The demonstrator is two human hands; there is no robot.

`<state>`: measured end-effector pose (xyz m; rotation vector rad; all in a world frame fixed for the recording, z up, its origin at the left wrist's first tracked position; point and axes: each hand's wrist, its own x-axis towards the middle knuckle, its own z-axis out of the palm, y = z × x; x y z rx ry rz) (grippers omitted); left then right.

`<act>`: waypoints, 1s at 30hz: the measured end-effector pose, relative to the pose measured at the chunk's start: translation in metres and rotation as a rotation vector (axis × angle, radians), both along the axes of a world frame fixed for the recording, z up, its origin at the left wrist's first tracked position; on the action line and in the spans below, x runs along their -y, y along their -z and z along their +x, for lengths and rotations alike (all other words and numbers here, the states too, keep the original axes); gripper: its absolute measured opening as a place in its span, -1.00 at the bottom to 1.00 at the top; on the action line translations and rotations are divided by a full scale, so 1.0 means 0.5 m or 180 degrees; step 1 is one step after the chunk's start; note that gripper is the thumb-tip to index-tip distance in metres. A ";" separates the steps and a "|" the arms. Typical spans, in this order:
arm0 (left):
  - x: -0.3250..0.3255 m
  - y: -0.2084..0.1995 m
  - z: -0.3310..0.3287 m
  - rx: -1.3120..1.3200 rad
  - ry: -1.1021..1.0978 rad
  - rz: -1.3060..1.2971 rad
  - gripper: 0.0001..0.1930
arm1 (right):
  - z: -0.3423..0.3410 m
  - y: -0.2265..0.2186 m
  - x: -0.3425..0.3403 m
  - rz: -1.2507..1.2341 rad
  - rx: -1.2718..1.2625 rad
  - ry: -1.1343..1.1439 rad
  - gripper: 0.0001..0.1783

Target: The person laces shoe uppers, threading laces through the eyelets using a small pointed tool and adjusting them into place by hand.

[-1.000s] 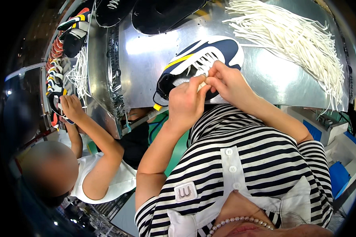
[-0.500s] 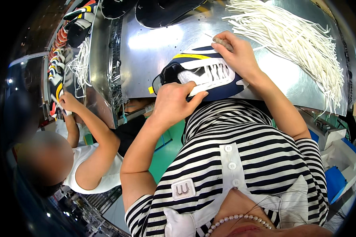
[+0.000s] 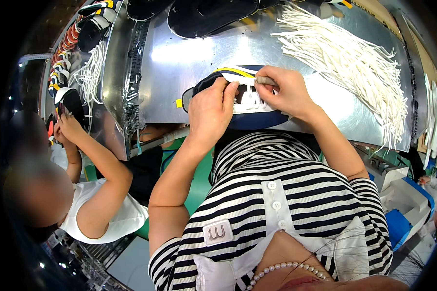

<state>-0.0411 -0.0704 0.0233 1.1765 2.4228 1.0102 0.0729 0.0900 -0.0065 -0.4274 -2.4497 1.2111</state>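
Observation:
A navy and white shoe upper (image 3: 260, 120) with a yellow stripe and a yellow heel tab lies on the metal table in front of me, toe to the right. My left hand (image 3: 210, 105) grips its upper edge by the ankle opening, fingers partly hidden inside and thumb raised along the eyelet area. White lace (image 3: 250, 98) crosses the shoe's throat. My right hand (image 3: 285, 92) pinches a thin tool by its short, pale, rough-looking handle (image 3: 266, 80), right over the eyelet row. The tool's tip is hidden by the fingers and shoe.
A big heap of white laces (image 3: 349, 72) covers the table's right side. Dark shoe parts (image 3: 206, 17) lie along the far edge. To the left, a co-worker (image 3: 102, 208) in white handles another shoe (image 3: 70, 104) beside more laces (image 3: 91, 70) and a row of shoes.
My right hand has come down and left with the tool, from above the shoe to the eyelets. My left hand has shifted up against the opening. The co-worker's hands have moved slightly left.

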 end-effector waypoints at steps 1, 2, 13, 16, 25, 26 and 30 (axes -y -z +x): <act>0.001 0.002 -0.001 -0.0122 0.0062 -0.0168 -0.71 | -0.002 0.002 0.005 0.0074 0.0034 0.0047 -0.85; -0.001 0.002 -0.003 -0.0245 0.0132 -0.0332 -0.71 | -0.005 0.001 0.006 0.0098 0.0056 0.0036 -0.85; 0.015 0.011 -0.035 -0.1033 0.0368 0.0651 -0.87 | 0.006 -0.004 -0.022 -0.1611 -0.0110 0.0537 -0.83; 0.104 0.045 0.008 -0.1874 0.0132 0.1229 -0.52 | 0.010 0.017 -0.040 -0.2493 -0.0906 0.0865 -0.84; 0.069 0.061 0.031 0.5872 -0.0574 0.2849 -0.54 | -0.029 0.013 -0.103 -0.4085 -0.1109 -0.0285 -0.78; 0.048 0.043 0.016 0.5480 -0.0721 0.3010 -0.56 | -0.036 0.012 -0.106 -0.4224 -0.1229 -0.0359 -0.80; 0.059 -0.116 -0.084 0.3637 -0.0571 0.3394 -0.62 | 0.023 -0.011 -0.138 -0.2241 -0.0951 0.0692 -0.76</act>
